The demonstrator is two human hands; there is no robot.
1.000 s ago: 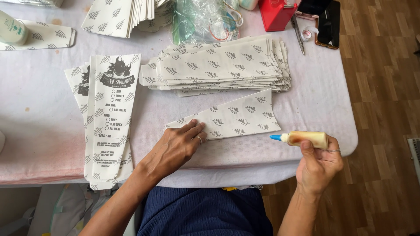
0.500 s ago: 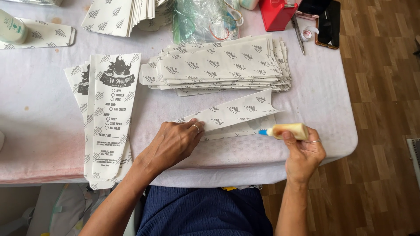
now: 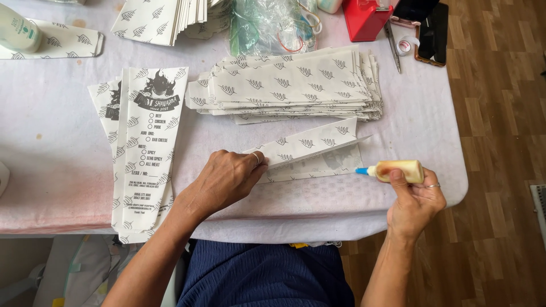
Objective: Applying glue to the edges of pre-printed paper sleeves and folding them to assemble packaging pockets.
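My left hand (image 3: 227, 177) presses flat on the left end of a white printed paper sheet (image 3: 315, 150) and lifts its upper flap, so the sheet is partly folded open. My right hand (image 3: 414, 202) grips a small yellowish glue bottle (image 3: 398, 169) with a blue tip, and the tip touches the sheet's right edge. Just beyond the sheet lies a thick pile of the same leaf-patterned sheets (image 3: 290, 85). To the left rests a stack of finished long paper sleeves (image 3: 145, 148) with a printed panel.
More printed sheets (image 3: 165, 17) and a clear plastic bag (image 3: 267, 23) lie at the back. A red box (image 3: 367, 17), a pen (image 3: 392, 40), a tape roll (image 3: 405, 45) and a phone (image 3: 432, 34) sit back right. The table's edge (image 3: 460, 187) borders wooden floor.
My right hand has brought the glue bottle left and up to the sheet's right edge. My left hand has raised the sheet's upper flap.
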